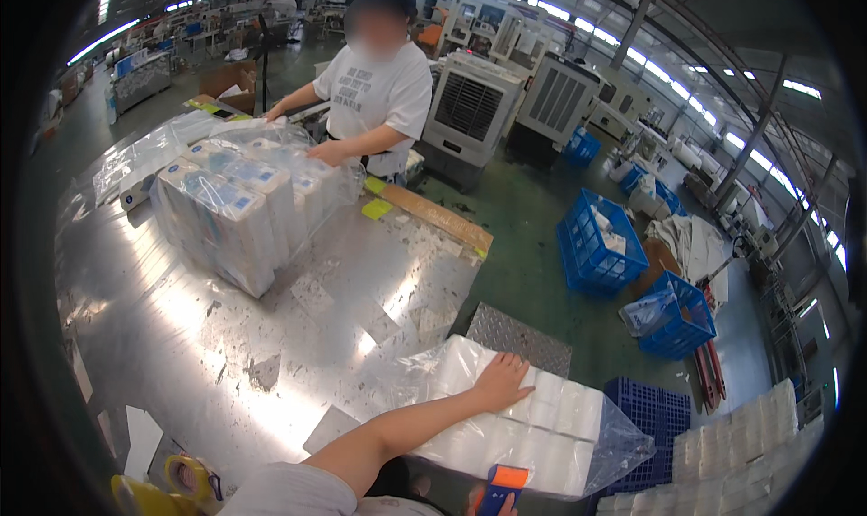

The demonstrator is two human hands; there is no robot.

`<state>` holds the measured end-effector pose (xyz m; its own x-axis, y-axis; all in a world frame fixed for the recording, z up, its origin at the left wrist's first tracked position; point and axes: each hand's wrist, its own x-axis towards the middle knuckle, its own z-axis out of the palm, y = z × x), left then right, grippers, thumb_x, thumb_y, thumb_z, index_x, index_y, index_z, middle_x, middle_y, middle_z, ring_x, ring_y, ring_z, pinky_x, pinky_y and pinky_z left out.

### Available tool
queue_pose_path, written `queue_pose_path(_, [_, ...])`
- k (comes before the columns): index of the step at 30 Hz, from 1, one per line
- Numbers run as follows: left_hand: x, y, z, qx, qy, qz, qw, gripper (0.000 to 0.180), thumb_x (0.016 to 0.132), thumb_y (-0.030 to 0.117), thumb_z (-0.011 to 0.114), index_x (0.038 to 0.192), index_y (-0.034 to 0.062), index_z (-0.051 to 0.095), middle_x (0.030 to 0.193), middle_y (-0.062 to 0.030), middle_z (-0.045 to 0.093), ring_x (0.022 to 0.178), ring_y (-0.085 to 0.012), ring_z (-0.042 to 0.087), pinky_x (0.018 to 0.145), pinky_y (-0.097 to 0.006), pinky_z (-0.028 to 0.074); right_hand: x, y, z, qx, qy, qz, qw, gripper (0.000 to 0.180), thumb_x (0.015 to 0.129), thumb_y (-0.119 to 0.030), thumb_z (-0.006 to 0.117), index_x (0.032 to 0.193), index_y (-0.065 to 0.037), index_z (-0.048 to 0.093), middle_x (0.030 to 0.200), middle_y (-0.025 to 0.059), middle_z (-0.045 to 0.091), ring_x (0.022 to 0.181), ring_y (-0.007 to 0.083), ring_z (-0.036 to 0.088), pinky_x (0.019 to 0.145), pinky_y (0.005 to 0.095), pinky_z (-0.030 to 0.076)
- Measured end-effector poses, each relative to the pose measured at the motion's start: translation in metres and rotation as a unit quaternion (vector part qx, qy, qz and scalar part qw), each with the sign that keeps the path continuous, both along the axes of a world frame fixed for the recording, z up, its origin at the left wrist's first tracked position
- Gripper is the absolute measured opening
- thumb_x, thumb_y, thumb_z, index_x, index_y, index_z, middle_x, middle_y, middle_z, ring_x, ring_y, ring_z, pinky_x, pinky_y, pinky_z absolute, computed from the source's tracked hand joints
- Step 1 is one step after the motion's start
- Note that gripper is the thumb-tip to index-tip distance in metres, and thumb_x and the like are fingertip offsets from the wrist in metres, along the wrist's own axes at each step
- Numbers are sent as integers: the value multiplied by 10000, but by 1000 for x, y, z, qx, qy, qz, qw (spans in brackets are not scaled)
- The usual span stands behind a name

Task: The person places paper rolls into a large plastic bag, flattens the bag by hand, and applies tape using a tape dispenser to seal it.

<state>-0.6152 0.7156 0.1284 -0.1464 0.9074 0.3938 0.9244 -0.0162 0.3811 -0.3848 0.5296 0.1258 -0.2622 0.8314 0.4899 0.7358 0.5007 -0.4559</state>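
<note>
A clear plastic bag point(623, 439) packed with rows of white paper-like packs point(551, 403) lies at the near right edge of the table. My left hand point(503, 382) rests flat on top of it, fingers spread. Low in the picture, at the bag's near side, my right hand point(508, 505) grips a blue and orange hand-held tool point(506, 489); its exact kind I cannot make out. Part of that hand is cut off by the lower edge.
Across the metal table point(298, 335), a person in a white shirt point(375, 101) handles another filled bag point(226, 200). Tape rolls point(188, 475) lie near left. Blue crates point(601, 245), a blue pallet point(646, 408) and stacked white packs point(741, 444) stand on the right.
</note>
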Motion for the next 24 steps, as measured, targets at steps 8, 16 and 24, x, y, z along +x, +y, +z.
queue_pose_path(8, [1,-4,-7,92,13,19,995,501,812,404,520,1082,-19,512,1061,-165,528,1031,-285,462,933,-395,304,7,-12,1,-47,-3,-30,998,684,612,-291,743,1228,-124,498,864,195,531,669,390,543,570,432,475])
queue_pose_path(16, [51,-98,10,13,39,-179,983,582,860,443,464,1257,20,415,1345,-158,365,1266,-305,304,1027,-440,248,16,-11,6,-104,36,-9,994,723,623,-321,742,1258,-115,463,877,186,513,677,385,539,579,438,471])
queue_pose_path(24, [22,-85,60,-122,-129,-214,961,622,843,414,505,1278,-7,362,1221,-224,460,1138,-374,434,945,-428,351,27,-18,-3,-87,-54,-5,995,746,638,-334,727,1288,-123,428,889,181,505,686,382,545,573,447,473])
